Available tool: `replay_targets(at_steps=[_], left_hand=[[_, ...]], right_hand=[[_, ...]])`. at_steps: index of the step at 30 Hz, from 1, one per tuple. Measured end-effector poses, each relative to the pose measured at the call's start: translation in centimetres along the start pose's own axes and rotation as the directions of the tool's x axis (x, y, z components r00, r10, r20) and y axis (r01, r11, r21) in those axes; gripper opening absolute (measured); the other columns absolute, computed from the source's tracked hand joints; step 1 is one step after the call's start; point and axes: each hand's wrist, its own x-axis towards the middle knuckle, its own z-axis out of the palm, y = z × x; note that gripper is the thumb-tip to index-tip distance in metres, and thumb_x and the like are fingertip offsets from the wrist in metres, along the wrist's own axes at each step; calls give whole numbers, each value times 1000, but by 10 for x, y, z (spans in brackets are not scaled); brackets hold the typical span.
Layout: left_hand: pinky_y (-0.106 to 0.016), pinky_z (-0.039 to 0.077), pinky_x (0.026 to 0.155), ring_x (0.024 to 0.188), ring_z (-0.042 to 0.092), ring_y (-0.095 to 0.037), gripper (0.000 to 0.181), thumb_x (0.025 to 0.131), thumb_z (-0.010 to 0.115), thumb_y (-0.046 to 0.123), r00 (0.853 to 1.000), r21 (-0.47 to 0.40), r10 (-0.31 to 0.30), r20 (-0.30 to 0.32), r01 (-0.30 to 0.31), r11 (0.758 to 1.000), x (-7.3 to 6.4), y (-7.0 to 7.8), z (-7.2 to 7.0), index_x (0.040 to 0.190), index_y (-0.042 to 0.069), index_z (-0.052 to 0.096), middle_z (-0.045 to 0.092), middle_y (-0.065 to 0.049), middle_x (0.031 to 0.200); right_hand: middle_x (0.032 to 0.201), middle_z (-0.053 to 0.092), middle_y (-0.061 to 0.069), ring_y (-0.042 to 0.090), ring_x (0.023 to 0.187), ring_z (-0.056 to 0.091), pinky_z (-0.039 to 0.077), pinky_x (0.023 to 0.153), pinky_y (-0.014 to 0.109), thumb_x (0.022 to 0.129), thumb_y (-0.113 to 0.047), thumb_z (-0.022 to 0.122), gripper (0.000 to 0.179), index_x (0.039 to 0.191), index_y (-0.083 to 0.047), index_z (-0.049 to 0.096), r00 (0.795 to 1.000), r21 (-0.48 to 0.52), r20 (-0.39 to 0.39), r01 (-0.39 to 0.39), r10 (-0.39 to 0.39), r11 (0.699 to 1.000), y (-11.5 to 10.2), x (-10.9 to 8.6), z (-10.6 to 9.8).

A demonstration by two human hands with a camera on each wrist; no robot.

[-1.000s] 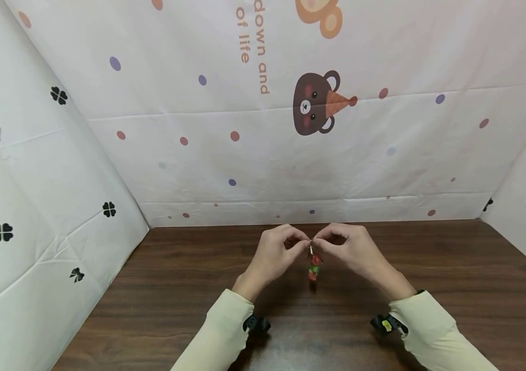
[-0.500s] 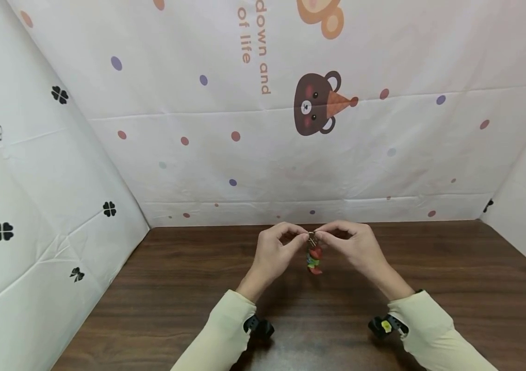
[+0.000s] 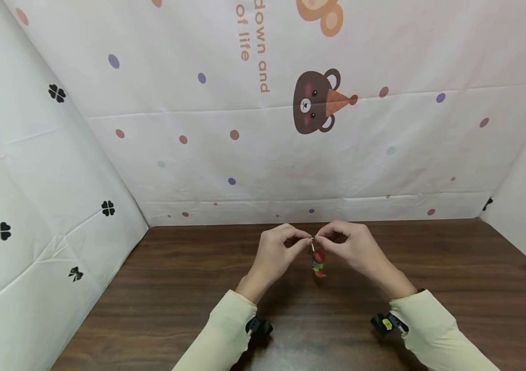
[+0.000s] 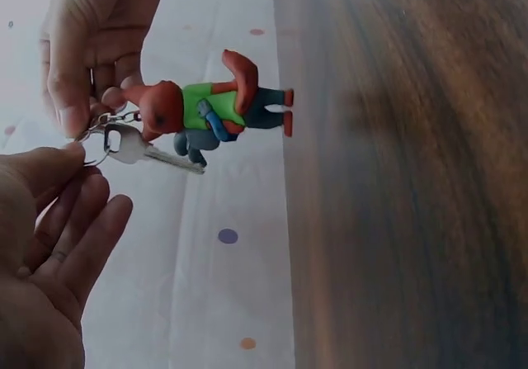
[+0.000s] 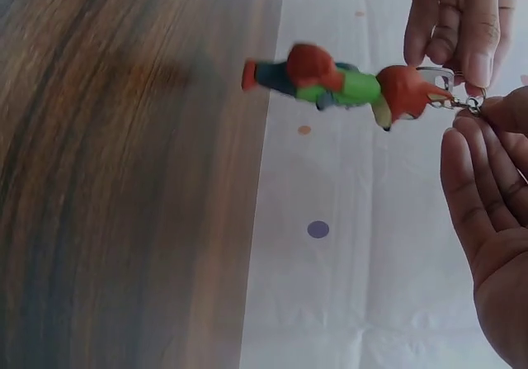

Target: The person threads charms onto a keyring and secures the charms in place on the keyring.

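Note:
My left hand and right hand are raised close together, thumbs and fingertips pinching a small metal key ring between them. A silver key is threaded on the ring. From a short chain there hangs a fox figurine with an orange-red head and tail, green shirt and dark blue trousers. In the right wrist view the figurine hides most of the key. The fingertips cover part of the ring.
A dark brown wooden table lies below the hands. White printed cloth stands behind it, with more cloth at the left and right sides. A black strapped device sits at each wrist.
The figurine has swung and turned on its chain, now hanging slightly farther right. Both hands have risen and dipped a little, still pinching the ring.

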Motion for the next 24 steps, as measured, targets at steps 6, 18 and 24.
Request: replay_targets(at_steps=[6, 18, 24], left_hand=[[-30, 61, 70, 78, 67, -9, 3, 97, 80, 9, 1000, 22, 18, 12, -19, 1000, -1, -1, 0, 98, 6, 82, 74, -2, 92], [-28, 58, 75, 84, 70, -11, 5, 97, 81, 10, 990, -176, -130, -58, 118, 977, 1, -1, 0, 99, 6, 81, 78, 0, 96], [-25, 52, 69, 81, 68, -16, 7, 97, 81, 14, 961, -310, -275, -41, 249, 918, 0, 1, 3, 100, 8, 83, 79, 2, 96]], right_hand=[[87, 74, -12, 9, 74, 69, 59, 66, 32, 98, -12, 79, 6, 97, -18, 80, 999, -42, 1, 47, -47, 998, 1, 0, 2], [86, 77, 2, 28, 73, 73, 60, 63, 30, 98, -9, 79, 3, 100, -7, 81, 997, 197, -68, -11, 25, 980, 3, 1, 7], [88, 78, 11, 30, 76, 76, 63, 67, 35, 98, -4, 78, 6, 101, 0, 79, 997, 306, -56, -41, 61, 951, 4, 2, 8]])
